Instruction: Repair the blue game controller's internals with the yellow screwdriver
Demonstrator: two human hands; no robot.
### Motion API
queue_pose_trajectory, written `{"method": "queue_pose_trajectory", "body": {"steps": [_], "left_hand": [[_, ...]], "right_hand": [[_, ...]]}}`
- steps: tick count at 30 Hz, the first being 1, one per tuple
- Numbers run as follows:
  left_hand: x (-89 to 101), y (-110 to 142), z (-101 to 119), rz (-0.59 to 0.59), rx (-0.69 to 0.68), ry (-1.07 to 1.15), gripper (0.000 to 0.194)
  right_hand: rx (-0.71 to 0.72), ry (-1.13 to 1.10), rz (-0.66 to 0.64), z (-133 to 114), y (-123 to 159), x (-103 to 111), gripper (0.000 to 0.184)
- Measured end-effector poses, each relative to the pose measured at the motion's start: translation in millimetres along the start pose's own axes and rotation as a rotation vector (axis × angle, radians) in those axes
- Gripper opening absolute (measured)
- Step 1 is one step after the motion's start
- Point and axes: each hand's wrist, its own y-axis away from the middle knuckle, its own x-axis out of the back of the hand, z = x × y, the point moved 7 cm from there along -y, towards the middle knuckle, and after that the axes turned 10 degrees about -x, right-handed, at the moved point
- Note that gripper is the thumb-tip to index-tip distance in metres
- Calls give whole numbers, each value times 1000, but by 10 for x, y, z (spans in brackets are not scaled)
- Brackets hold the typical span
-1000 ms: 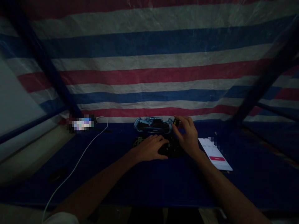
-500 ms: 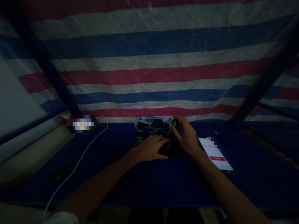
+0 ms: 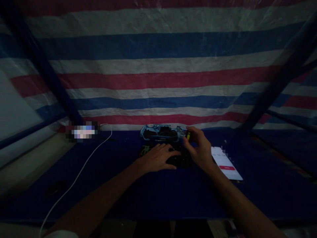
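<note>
Blue covers the one table (image 3: 158, 195), and along the middle of its far edge sits one shell (image 3: 162, 133), pale blue outside with its dark hollow side showing. Just in front of it, nearer the table's middle, lies one black chassis (image 3: 179, 160), with a few thin wires (image 3: 145, 150) at its left end.

Two bare hands are at it. The left hand (image 3: 158, 158) lies over the chassis, palm down, its fingers spread and pressed on nothing but that dark surface. The right hand (image 3: 200, 148) pinches one small black and yellow tool between thumb and fingers, over the chassis's right end and beside the shell; in this dim light it looks like a screwdriver, though I can't see its tip.

From where I stand, one phone (image 3: 226, 165) glows toward the right, by the right wrist. At the far left corner there's one lit device (image 3: 84, 132), blurred, with one white cable (image 3: 90, 157) curling down past the near edge. One striped sheet (image 3: 148, 79) hangs behind the far edge.
</note>
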Motion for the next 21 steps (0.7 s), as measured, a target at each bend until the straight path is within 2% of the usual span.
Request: {"method": "queue_pose_trajectory", "body": {"steps": [3,8,14,18,21], "left_hand": [[8,4,14,0,-10,-13,56],[-2,11,-6,14,-19,10,57],[-25,9,-15,21,-10,25,58],[-18,-21,-24,25,25,23,76],[8,-58,-51,18,40,50,75]], "right_hand": [[-1,16,26,24,13,-7,41],[-82,22,144,135,-3,57,40],[-122,43,118,235,-27,-28,39],[-109,65,92,248,-34,-82,39],[-126,70,119,265,-40,-53,38]]}}
